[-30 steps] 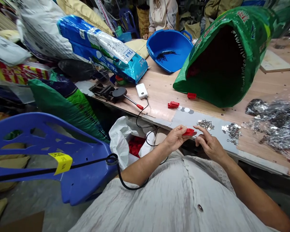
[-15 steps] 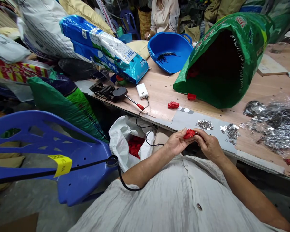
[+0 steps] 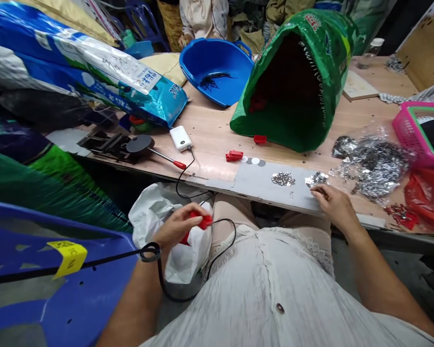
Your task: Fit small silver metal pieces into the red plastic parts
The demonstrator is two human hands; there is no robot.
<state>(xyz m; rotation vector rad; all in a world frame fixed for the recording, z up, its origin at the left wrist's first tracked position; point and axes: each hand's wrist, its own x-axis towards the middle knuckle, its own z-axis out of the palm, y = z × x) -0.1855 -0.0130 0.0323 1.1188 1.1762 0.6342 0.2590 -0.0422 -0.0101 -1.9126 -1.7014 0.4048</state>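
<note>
My left hand (image 3: 179, 222) is closed around a small red plastic part (image 3: 204, 220), over the mouth of a white sack (image 3: 144, 207) that has red pieces in it. At the table's front edge, my right hand (image 3: 334, 205) has thumb and fingers pinched together beside a small pile of shiny metal pieces (image 3: 316, 179). Whether anything is in that pinch is too small to tell. A second metal pile (image 3: 283, 179) lies to the left on the grey sheet (image 3: 253, 180). Two more red parts rest on the table, one (image 3: 234, 155) near the sheet and another (image 3: 260, 139) by the green sack (image 3: 285, 130).
A blue basin (image 3: 217, 58) with black strands stands at the back. On the left are a lever tool (image 3: 141, 143), a white power bank (image 3: 181, 138) with a cable, and a blue chair (image 3: 104, 289). Plastic bags of metal bits (image 3: 376, 168) and a pink basket (image 3: 405, 125) occupy the right.
My hands have come apart. The left has moved down and left with the red part, over the white sack; the right has moved right to the metal pile. The view has turned right.
</note>
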